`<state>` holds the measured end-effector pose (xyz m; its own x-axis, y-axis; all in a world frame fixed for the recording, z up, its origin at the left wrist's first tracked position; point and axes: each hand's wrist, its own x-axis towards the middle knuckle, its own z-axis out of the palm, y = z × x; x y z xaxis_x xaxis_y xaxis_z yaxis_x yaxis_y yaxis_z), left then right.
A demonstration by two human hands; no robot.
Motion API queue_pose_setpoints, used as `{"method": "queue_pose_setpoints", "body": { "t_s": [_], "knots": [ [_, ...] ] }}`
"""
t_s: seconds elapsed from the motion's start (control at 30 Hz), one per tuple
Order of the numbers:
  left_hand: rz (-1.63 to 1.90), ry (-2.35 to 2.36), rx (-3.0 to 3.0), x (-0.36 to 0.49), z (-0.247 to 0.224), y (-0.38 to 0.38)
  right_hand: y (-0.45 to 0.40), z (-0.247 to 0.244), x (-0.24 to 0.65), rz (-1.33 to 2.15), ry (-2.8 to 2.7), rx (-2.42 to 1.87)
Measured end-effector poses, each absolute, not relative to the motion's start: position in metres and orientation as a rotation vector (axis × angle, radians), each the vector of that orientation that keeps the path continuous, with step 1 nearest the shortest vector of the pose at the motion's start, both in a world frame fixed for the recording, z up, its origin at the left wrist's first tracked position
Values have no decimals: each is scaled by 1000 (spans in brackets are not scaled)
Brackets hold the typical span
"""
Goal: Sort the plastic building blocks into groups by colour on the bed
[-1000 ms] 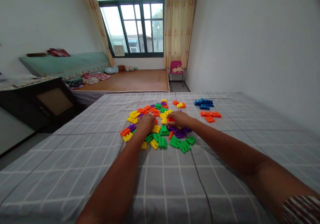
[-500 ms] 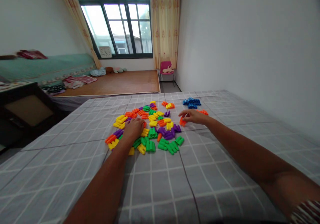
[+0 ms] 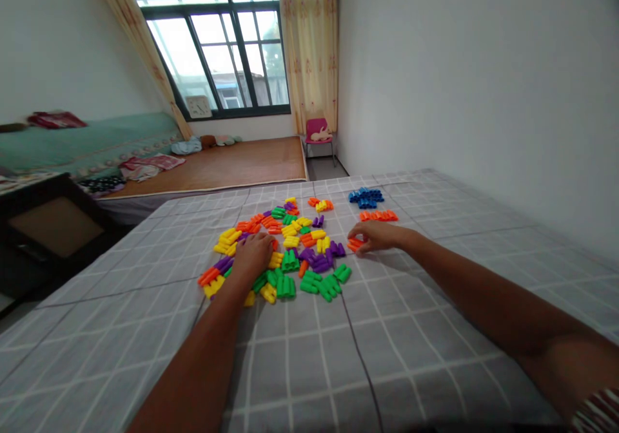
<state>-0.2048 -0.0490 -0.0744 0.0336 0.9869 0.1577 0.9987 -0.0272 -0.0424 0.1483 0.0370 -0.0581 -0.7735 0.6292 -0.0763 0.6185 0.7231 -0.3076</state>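
Observation:
My right hand (image 3: 380,236) is closed on an orange plastic toy block (image 3: 355,244) low over the cloth, to the right of a mixed pile. Just beyond it, several orange blocks (image 3: 378,216) lie in a row, and behind those sits a cluster of blue blocks (image 3: 366,198). My left hand (image 3: 255,254) rests palm down on the left part of the pile, fingers loosely spread over the pieces; some blocks beneath it are hidden. Around it lie yellow blocks (image 3: 227,241), green blocks (image 3: 286,286) and purple blocks (image 3: 322,262).
A grey checked cloth (image 3: 309,356) covers the surface under the blocks. Beyond it are a low bed with a brown mat (image 3: 242,162), a pink chair (image 3: 318,130) and a window. A dark cabinet (image 3: 53,240) stands at left, and a white wall (image 3: 474,78) at right.
My right hand has moved slightly nearer with the orange block, uncovering the orange row behind it. My left hand stays on the pile. The camera view has shifted a little.

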Motion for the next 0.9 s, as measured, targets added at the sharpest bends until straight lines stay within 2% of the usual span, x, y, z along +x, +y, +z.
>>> {"method": "queue_pose_setpoints", "body": {
  "t_s": [0.07,0.23,0.37,0.5,0.73,0.9],
  "knots": [
    [-126,-2077,-2153,-205,-74,-49,31,-61,148,466,-2859,-1056],
    [-118,-2066,-2163,-205,-73,-48,38,-63,158,641,-2792,-1013],
    [-123,-2065,-2170,-204,-72,-49,69,-42,196,411,-2399,-1351],
    [-115,-2065,-2150,-204,-72,-49,94,-26,229,291,-2246,-1451],
    [-88,-2039,-2135,-203,-74,-50,115,-64,206,278,-2387,-1356],
    [-92,-2033,-2141,-203,-75,-50,120,-85,199,163,-2401,-1475]
  ]
}}
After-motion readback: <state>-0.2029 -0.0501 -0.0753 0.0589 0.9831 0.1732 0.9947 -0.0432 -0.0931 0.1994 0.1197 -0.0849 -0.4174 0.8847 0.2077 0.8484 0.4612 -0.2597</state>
